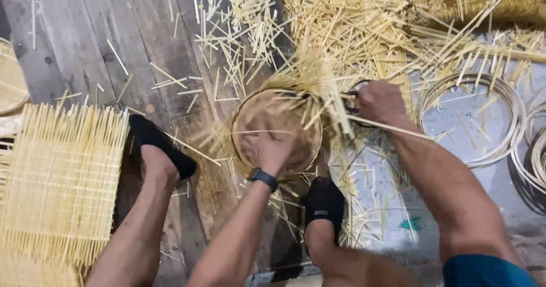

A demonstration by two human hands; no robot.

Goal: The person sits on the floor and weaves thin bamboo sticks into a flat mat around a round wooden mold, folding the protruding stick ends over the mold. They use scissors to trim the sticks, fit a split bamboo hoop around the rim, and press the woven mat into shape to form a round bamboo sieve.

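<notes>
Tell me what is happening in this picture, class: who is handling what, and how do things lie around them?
A person sits over a wooden floor and works on a round woven basket. The left hand presses on the basket, while the right hand holds a dark scissor-like tool at its edge, among the projecting strips. Cut strips litter the floor. A flat woven mat lies on the left, coiled hoops on the right.

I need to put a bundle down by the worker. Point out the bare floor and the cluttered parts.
Barest: the dark floor planks at upper left, above the woven mat, with only stray strips. A smaller patch lies inside the hoop at right. Crowded: the heap of cut strips at top, and around the round basket under the left hand and right hand.
</notes>
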